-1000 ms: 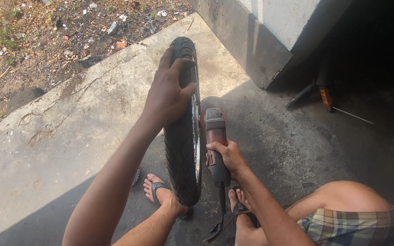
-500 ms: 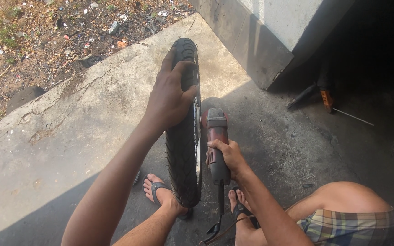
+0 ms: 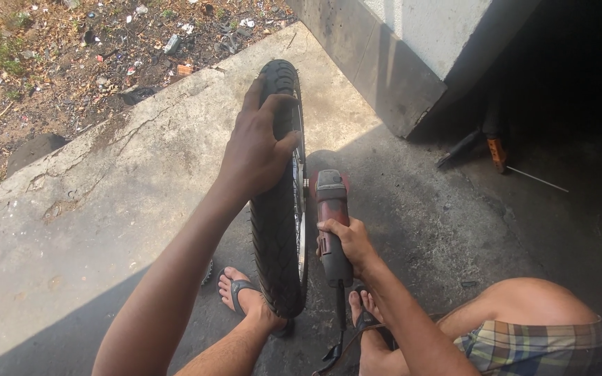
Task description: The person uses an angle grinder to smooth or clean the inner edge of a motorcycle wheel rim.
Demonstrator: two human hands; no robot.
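A black motorcycle wheel with its tyre (image 3: 276, 230) stands upright on the concrete, seen edge-on. My left hand (image 3: 256, 150) lies over the top of the tyre and grips its tread. My right hand (image 3: 346, 244) is wrapped around the body of a red angle grinder (image 3: 330, 209), whose head sits against the right side of the wheel near the hub. The grinder's black cord (image 3: 339, 327) trails down toward my feet. My feet in black flip-flops (image 3: 238, 292) rest on either side of the wheel's base.
A grey concrete wall corner (image 3: 398, 76) rises at the upper right, dark shade beyond it. An orange-handled tool (image 3: 496, 150) and a thin rod (image 3: 538, 179) lie there. Littered dirt (image 3: 71, 63) borders the cracked concrete slab (image 3: 92, 209) at the upper left.
The view has shifted only slightly. Both hands keep the same hold on the tyre and the grinder.
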